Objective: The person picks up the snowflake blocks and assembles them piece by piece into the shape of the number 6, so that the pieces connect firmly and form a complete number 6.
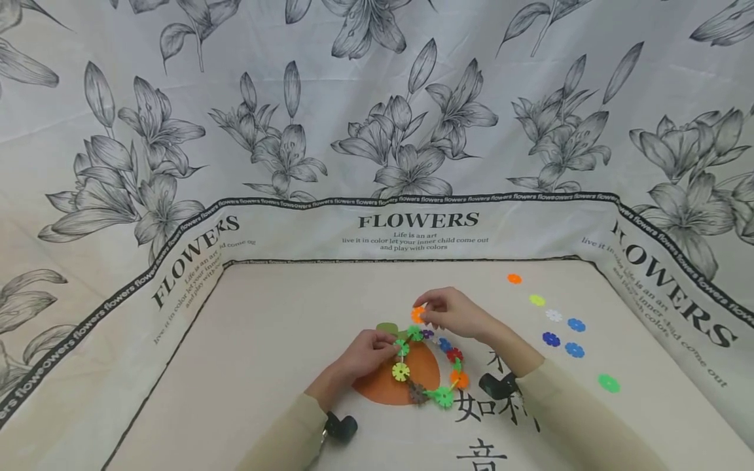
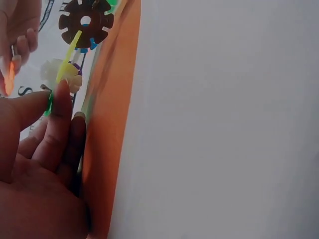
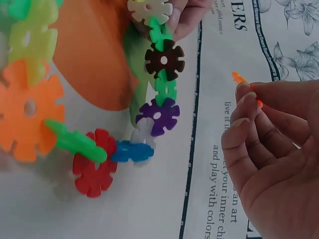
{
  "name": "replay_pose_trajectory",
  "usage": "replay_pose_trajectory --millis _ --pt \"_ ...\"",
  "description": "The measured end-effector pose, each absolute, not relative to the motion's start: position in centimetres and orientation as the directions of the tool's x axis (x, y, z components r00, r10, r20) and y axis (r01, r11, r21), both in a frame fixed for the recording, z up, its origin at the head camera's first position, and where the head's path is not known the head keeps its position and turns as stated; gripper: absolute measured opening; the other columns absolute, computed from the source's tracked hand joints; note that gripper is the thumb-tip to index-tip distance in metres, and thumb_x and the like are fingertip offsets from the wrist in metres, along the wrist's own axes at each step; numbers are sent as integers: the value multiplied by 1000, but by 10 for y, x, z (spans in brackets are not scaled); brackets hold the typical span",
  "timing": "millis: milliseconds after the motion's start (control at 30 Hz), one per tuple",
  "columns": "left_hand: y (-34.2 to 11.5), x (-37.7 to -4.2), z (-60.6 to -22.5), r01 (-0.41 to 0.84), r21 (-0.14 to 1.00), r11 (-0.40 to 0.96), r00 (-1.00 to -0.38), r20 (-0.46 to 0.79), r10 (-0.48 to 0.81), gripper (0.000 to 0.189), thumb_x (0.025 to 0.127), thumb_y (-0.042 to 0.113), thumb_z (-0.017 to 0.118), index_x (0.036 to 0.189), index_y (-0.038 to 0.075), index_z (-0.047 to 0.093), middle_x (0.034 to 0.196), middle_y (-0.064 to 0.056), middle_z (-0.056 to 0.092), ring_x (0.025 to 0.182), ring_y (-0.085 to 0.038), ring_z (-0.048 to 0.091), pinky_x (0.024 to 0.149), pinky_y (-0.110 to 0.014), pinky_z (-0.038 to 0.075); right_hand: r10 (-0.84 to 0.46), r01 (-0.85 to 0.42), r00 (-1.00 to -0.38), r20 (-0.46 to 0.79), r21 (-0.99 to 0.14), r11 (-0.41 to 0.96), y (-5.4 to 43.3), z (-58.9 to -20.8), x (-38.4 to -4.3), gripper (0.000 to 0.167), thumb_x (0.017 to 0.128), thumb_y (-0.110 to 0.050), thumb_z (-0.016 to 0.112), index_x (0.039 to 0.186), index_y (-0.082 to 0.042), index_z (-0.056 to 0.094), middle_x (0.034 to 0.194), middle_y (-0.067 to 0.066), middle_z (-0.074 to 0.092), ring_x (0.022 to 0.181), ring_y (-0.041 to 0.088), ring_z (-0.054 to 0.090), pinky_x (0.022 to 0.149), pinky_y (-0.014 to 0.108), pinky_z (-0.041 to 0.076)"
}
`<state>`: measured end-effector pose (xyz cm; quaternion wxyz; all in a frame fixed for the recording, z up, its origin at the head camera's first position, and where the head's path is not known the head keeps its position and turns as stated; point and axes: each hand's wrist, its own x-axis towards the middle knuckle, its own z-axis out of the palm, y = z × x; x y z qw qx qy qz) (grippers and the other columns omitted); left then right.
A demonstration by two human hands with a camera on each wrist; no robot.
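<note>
A chain of notched plastic snowflake discs in several colours hangs together in a loop over the orange print on the cloth; its red disc [image 3: 94, 164] and purple disc [image 3: 158, 116] show in the right wrist view. At the loop's left side, my left hand [image 1: 366, 356] pinches a green disc [image 2: 48, 105] of the chain between thumb and forefinger. A loose orange disc [image 1: 417, 315] is pinched in the fingertips of my right hand [image 1: 453, 313], just beyond the loop's far end. That disc is apart from the chain and seen nearly edge-on in the right wrist view.
Loose discs lie scattered to the right: orange [image 1: 514, 279], yellow [image 1: 537, 300], white [image 1: 554, 315], dark blue [image 1: 551, 339] and green [image 1: 609, 383], plus two lighter blue ones. A flower-printed cloth wall [image 1: 412, 229] encloses the back and sides.
</note>
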<state>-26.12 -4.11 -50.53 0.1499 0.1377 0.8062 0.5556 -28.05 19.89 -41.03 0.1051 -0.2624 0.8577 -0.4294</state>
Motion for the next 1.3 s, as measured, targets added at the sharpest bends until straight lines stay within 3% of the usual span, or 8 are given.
replay_pose_trajectory --millis 267,600,1100,1300 --pt "-44 -261 -501 10 948 319 -910 -123 395 24 102 21 65 114 0 70 88 -7 76 91 -13 67 100 -40 47 -598 -409 -802 13 -741 533 170 -419 -290 27 97 -3 60 118 10 68 102 14 73 80 22 62 69 29 52" --pt "-43 -263 -503 18 947 320 -906 -120 405 19 102 19 63 109 2 70 82 -2 75 88 -11 64 94 -32 45 -617 -441 -787 -5 -694 569 160 -431 -294 23 96 -3 62 113 9 72 105 12 75 83 14 62 74 30 53" --pt "-43 -262 -504 -2 953 304 -919 -122 375 20 102 17 64 110 0 68 87 -8 76 90 -14 65 96 -36 44 -613 -460 -790 -15 -647 608 150 -434 -292 22 93 -3 69 111 9 73 93 6 73 80 12 59 72 28 52" --pt "-44 -262 -504 3 952 306 -917 -119 380 18 102 16 64 109 0 69 85 -7 76 90 -13 65 97 -36 45 -655 -518 -755 -26 -588 621 154 -434 -288 34 89 -11 75 119 6 70 96 3 69 96 24 59 83 35 51"
